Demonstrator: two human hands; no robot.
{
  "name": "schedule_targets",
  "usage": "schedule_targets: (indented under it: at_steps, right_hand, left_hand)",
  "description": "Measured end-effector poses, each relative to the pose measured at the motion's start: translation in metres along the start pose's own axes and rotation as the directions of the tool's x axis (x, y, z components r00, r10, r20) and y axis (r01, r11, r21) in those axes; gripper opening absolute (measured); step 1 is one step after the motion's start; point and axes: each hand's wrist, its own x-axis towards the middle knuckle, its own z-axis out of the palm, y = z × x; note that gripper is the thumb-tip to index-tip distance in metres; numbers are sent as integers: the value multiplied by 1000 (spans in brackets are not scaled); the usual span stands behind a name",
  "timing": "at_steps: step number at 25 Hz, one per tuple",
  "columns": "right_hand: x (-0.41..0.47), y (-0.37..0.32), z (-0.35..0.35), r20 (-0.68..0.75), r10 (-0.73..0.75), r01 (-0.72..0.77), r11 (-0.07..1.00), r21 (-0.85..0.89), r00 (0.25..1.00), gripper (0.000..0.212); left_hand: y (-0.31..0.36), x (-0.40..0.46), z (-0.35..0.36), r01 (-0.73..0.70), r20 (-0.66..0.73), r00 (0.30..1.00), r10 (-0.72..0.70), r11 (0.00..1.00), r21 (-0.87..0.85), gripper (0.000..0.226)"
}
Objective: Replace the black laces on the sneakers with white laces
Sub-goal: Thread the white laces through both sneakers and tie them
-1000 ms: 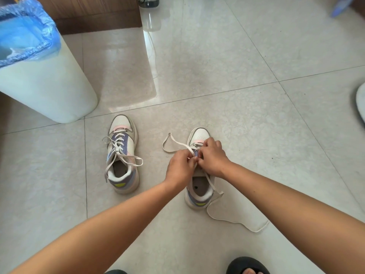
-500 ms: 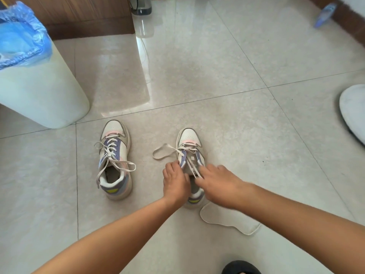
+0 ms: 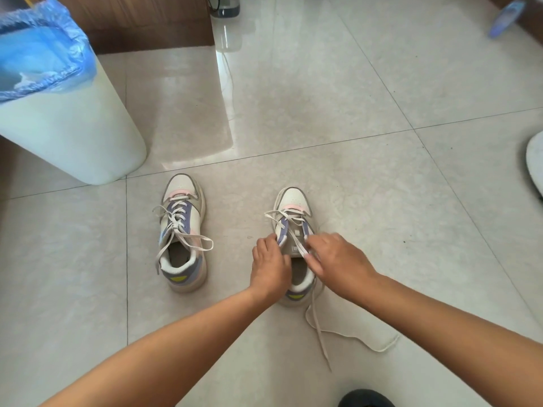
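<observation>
Two white, lilac and pink sneakers stand toe-away on the tiled floor. The left sneaker [image 3: 181, 230] is fully threaded with a white lace, its ends loose. The right sneaker [image 3: 292, 212] carries a white lace [image 3: 296, 242] only through its lowest eyelets. My left hand [image 3: 269, 265] grips that sneaker's left eyelet flap. My right hand [image 3: 335, 259] pinches the lace over the tongue. The lace's long free end [image 3: 352, 336] trails across the floor to the right of the heel. No black lace is in view.
A white bin [image 3: 67, 127] with a blue liner stands at the back left. Wooden furniture [image 3: 141, 22] runs along the back. A white object [image 3: 534, 163] lies at the right edge, a blue item [image 3: 504, 17] at the far right, a dark shoe [image 3: 365, 399] near the bottom.
Both hands have slid from the toe end of the lacing back toward the middle eyelets. The lace loop left of the shoe has been drawn in; the free end lies farther out.
</observation>
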Motion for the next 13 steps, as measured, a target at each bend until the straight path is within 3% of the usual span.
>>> schedule_targets:
  at_steps: [1,3,6,9,11,13]
  right_hand:
    - [13,-10,5,-129,-45,42,999,-23,991,27]
    - [29,-23,13,-128,-67,54,993,-106,990,37]
    - [46,-28,14,-80,20,-26,996,-82,997,28]
    - [49,-27,12,-126,107,-122,986,-114,986,33]
    - [50,-24,15,-86,129,-136,987,-81,988,24]
    - [51,-20,18,-38,175,-175,985,5,984,24]
  left_hand:
    - [0,0,0,-6,-2,1000,6,1000,-12,44]
    - [1,-1,0,-2,-6,1000,2,999,-32,43]
    - [0,0,1,-10,-5,1000,10,1000,-17,44]
    - [-2,1,2,-24,-21,999,24,1000,-11,44]
    - [-3,1,3,-21,-24,1000,20,999,-32,43]
    - [-3,4,0,37,-40,998,-44,987,-158,39]
